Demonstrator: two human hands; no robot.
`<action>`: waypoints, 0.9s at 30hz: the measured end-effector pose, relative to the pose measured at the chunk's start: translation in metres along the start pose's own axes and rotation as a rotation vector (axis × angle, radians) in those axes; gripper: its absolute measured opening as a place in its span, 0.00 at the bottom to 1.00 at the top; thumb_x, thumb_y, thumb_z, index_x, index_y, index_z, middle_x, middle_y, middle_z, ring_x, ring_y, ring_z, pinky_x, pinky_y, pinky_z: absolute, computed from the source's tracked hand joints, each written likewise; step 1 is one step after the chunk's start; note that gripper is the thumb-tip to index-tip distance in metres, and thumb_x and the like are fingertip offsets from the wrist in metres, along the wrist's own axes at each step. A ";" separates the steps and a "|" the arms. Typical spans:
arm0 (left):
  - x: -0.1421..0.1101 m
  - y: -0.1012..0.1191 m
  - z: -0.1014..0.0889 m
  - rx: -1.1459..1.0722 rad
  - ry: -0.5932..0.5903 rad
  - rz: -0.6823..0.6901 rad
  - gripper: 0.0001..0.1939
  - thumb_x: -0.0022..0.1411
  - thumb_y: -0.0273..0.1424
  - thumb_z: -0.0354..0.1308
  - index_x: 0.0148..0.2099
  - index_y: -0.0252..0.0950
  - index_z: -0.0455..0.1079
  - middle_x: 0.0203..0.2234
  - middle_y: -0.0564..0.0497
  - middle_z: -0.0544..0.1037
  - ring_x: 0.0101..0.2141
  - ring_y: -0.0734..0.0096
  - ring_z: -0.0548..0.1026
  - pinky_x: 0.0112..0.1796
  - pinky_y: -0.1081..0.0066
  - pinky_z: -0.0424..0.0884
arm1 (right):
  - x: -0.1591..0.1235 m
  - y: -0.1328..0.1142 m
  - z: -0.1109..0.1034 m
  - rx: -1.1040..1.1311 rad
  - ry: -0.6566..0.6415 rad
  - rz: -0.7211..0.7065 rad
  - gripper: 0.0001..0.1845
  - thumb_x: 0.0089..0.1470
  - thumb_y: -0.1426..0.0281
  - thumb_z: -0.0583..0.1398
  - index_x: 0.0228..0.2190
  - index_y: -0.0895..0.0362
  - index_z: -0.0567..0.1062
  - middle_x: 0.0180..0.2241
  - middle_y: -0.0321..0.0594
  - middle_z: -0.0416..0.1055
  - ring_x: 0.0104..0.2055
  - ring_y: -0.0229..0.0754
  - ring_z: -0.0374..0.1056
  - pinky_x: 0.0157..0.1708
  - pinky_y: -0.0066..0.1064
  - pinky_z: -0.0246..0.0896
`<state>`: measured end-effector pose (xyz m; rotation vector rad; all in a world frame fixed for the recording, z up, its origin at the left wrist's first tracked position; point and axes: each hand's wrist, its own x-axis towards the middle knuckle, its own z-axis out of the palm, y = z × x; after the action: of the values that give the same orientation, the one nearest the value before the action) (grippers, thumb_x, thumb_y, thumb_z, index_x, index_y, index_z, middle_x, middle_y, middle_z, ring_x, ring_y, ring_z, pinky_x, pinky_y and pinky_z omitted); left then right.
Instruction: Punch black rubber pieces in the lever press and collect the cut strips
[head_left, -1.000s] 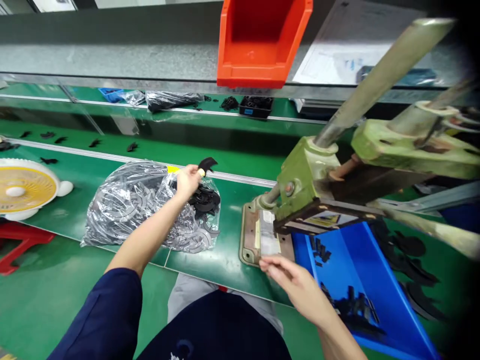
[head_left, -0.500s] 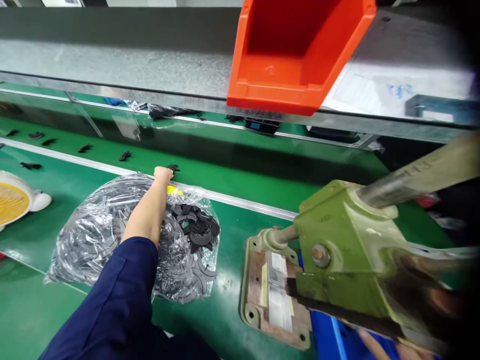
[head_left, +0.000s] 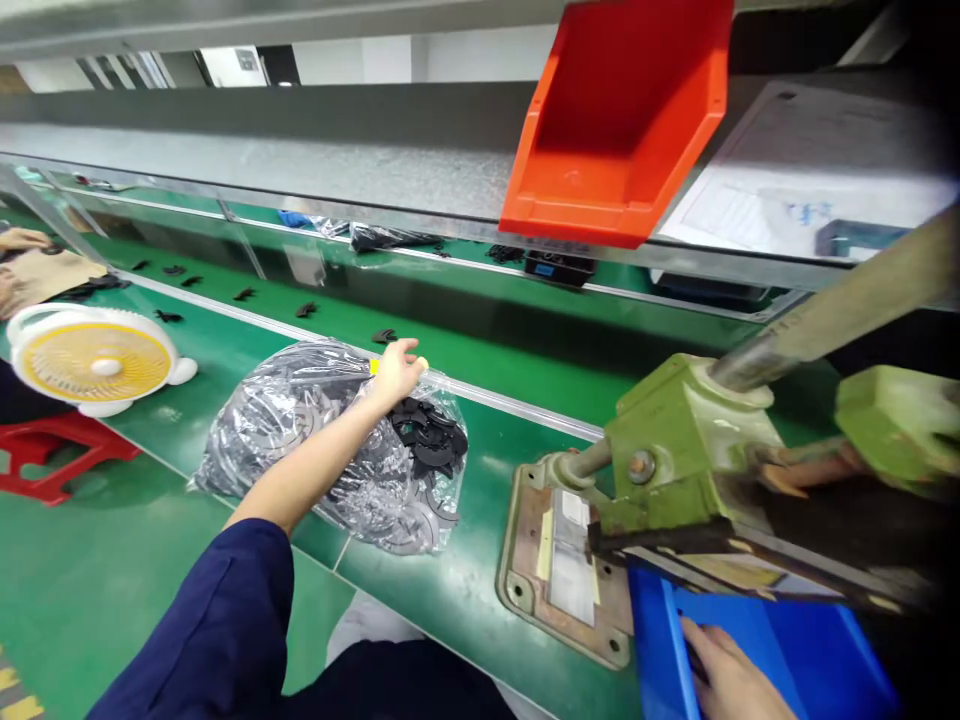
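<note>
My left hand (head_left: 400, 374) hovers above the far right side of a clear plastic bag (head_left: 300, 400), its fingers stretched out with nothing in them. Something pale yellow covers a fingertip. Just beyond, a curved black part (head_left: 385, 336) lies on the green belt (head_left: 480, 365). Many loose black curved parts (head_left: 431, 437) show at the bag's mouth. At the lower right, my right hand (head_left: 731, 675) reaches into a blue bin (head_left: 810, 640) with curled fingers. A dark bit shows beneath them, too hidden to name.
A green lever press (head_left: 675, 440) stands on the bench at right, its arm slanting up. An orange bin (head_left: 600, 190) sits on the shelf above. More black parts (head_left: 306, 310) lie along the belt. At left are a yellow-white fan (head_left: 97, 360), a red stool (head_left: 60, 450) and another person's hands (head_left: 22, 240).
My left hand has drawn back from the belt and its fingers have opened, leaving a black part there. The view has shifted, showing more at left and more of my right hand.
</note>
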<state>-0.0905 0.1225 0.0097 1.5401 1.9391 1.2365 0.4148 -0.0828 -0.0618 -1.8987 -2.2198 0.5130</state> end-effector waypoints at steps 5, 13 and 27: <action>-0.087 0.014 -0.002 -0.221 -0.141 0.098 0.16 0.56 0.25 0.60 0.49 0.32 0.73 0.46 0.43 0.78 0.39 0.66 0.79 0.40 0.65 0.77 | -0.019 -0.010 -0.014 0.255 -0.141 0.162 0.11 0.44 0.58 0.56 0.25 0.48 0.76 0.21 0.38 0.77 0.25 0.51 0.75 0.27 0.38 0.69; -0.190 0.049 -0.002 -0.365 -0.375 0.102 0.15 0.58 0.35 0.62 0.46 0.33 0.75 0.39 0.45 0.81 0.37 0.66 0.79 0.39 0.66 0.77 | -0.051 -0.043 -0.043 0.772 0.368 0.387 0.21 0.37 0.51 0.69 0.31 0.52 0.80 0.33 0.42 0.78 0.32 0.44 0.71 0.33 0.35 0.67; -0.300 0.125 0.041 -0.528 -0.600 0.648 0.04 0.64 0.26 0.61 0.40 0.36 0.77 0.35 0.47 0.80 0.37 0.70 0.79 0.40 0.70 0.77 | -0.083 -0.144 0.011 1.197 0.444 0.046 0.11 0.50 0.60 0.67 0.34 0.53 0.77 0.32 0.39 0.77 0.30 0.38 0.73 0.31 0.33 0.72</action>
<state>0.1132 -0.1335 0.0206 1.9790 0.6844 1.1764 0.2925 -0.1845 -0.0118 -1.2044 -1.1009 0.9937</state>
